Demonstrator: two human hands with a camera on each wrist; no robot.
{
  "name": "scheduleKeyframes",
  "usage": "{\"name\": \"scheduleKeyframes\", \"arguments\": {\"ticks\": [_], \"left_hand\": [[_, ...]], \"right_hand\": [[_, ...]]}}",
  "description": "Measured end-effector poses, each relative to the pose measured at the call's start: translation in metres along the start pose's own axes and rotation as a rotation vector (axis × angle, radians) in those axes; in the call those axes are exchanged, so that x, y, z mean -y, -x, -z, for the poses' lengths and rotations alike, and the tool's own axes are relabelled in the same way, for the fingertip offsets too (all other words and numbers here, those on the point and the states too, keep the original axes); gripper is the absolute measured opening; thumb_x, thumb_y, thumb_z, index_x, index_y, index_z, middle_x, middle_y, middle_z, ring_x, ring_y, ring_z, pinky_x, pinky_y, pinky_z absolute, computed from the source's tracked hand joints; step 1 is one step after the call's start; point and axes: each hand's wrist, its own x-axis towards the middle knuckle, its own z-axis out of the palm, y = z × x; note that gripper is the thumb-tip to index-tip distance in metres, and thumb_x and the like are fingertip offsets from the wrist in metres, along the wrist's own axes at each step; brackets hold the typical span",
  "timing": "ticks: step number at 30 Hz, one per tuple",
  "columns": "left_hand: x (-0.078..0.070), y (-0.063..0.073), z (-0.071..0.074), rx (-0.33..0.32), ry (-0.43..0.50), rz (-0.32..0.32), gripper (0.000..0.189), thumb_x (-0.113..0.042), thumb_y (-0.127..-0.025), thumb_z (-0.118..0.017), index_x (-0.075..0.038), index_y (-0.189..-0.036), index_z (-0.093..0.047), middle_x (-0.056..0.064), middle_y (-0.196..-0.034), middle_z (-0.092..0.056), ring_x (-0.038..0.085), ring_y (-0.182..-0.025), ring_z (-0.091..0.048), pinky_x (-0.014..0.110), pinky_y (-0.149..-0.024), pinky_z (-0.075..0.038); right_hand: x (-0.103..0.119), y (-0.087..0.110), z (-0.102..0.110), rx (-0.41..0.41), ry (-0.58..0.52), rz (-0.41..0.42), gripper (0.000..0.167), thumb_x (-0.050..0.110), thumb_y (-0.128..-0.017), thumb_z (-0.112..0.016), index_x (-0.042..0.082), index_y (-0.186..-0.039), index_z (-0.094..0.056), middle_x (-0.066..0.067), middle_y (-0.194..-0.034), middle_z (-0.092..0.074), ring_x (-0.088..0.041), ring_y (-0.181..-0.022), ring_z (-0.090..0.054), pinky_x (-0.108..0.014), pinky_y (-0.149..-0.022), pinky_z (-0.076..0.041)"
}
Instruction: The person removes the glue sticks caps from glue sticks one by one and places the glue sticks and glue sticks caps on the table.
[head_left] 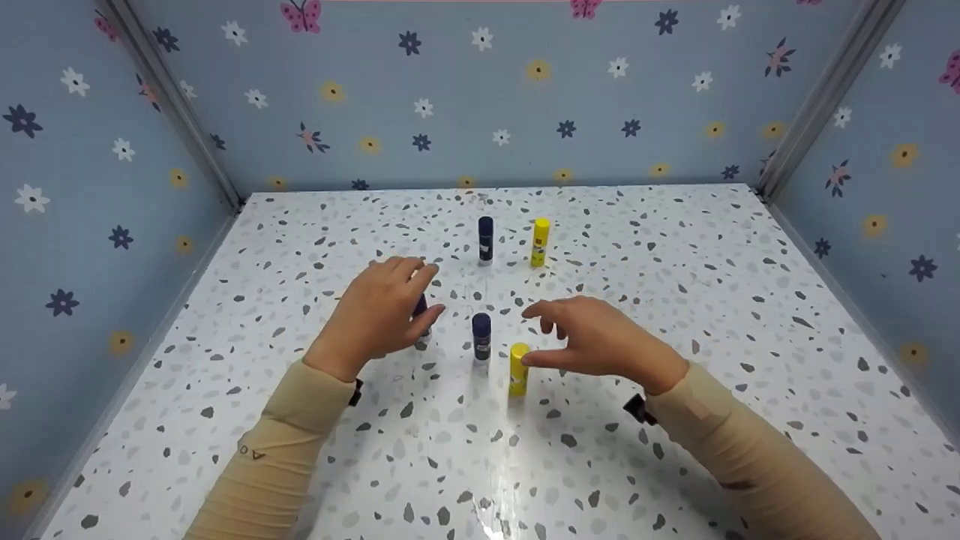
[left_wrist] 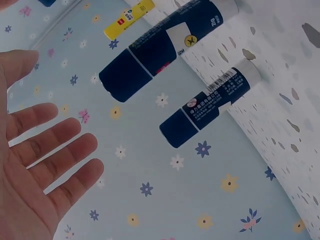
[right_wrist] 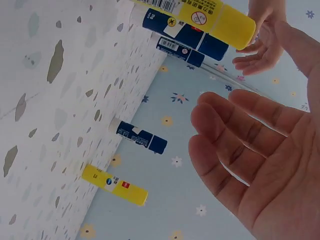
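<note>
Several glue sticks stand upright on the speckled table. My left hand [head_left: 382, 311] is open beside a dark blue glue stick [head_left: 420, 306], which it partly hides in the head view. The left wrist view shows its fingers [left_wrist: 65, 145] spread, holding nothing. My right hand [head_left: 600, 337] is open too, its fingers [right_wrist: 250, 130] loosely bent with nothing in them. Its thumb lies close to the cap of the near yellow glue stick [head_left: 518, 371]; whether they touch I cannot tell. Between the hands stands another dark blue glue stick [head_left: 481, 339].
Farther back stand a dark blue glue stick [head_left: 486, 240] and a yellow glue stick [head_left: 540, 244], side by side. Flower-patterned panels [head_left: 487, 97] rise at the back and both sides of the white speckled table [head_left: 637, 472].
</note>
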Motion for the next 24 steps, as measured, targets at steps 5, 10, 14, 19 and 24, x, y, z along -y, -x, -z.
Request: {"name": "scheduleKeyframes", "arguments": {"ticks": [5, 10, 14, 19, 24], "left_hand": [[-0.005, 0.000, -0.004, -0.033, -0.004, -0.052, 0.044, -0.035, -0.102, -0.077, -0.002, -0.129, -0.068, 0.017, -0.118, -0.074, 0.036, -0.099, -0.072, 0.051, -0.085, -0.063], [-0.012, 0.001, -0.008, -0.045, -0.014, -0.090, 0.043, -0.033, -0.100, -0.078, -0.001, -0.126, -0.070, 0.015, -0.110, -0.074, 0.032, -0.093, -0.072, 0.048, -0.081, -0.063], [-0.017, 0.001, -0.009, -0.032, -0.030, -0.109, 0.041, -0.033, -0.100, -0.079, -0.004, -0.127, -0.070, 0.011, -0.107, -0.074, 0.030, -0.089, -0.072, 0.045, -0.076, -0.062], [-0.021, 0.000, -0.011, -0.042, -0.045, -0.128, 0.042, -0.033, -0.098, -0.082, -0.005, -0.127, -0.070, 0.010, -0.107, -0.074, 0.029, -0.092, -0.072, 0.044, -0.076, -0.060], [-0.023, -0.001, -0.011, -0.054, -0.038, -0.141, 0.041, -0.033, -0.098, -0.081, -0.006, -0.126, -0.070, 0.009, -0.106, -0.074, 0.029, -0.091, -0.072, 0.043, -0.077, -0.059]], "right_hand": [[0.005, -0.004, -0.007, 0.025, -0.009, 0.046, 0.058, 0.049, -0.097, -0.081, 0.008, -0.138, -0.070, -0.010, -0.105, -0.079, -0.021, -0.085, -0.070, -0.043, -0.079, -0.059], [0.008, -0.007, -0.014, 0.050, -0.024, 0.074, 0.053, 0.045, -0.097, -0.082, 0.007, -0.131, -0.071, -0.011, -0.096, -0.078, -0.016, -0.076, -0.064, -0.039, -0.074, -0.056], [0.009, -0.010, -0.018, 0.063, -0.042, 0.075, 0.046, 0.042, -0.097, -0.082, 0.007, -0.125, -0.073, -0.006, -0.085, -0.073, -0.011, -0.069, -0.056, -0.032, -0.067, -0.050], [0.011, -0.014, -0.022, 0.064, -0.058, 0.085, 0.035, 0.036, -0.098, -0.082, 0.007, -0.116, -0.075, 0.000, -0.079, -0.068, -0.009, -0.066, -0.051, -0.027, -0.063, -0.045], [0.010, -0.016, -0.024, 0.074, -0.096, 0.105, 0.023, 0.028, -0.100, -0.080, 0.007, -0.109, -0.077, 0.000, -0.082, -0.071, -0.007, -0.066, -0.052, -0.026, -0.063, -0.047]]}}
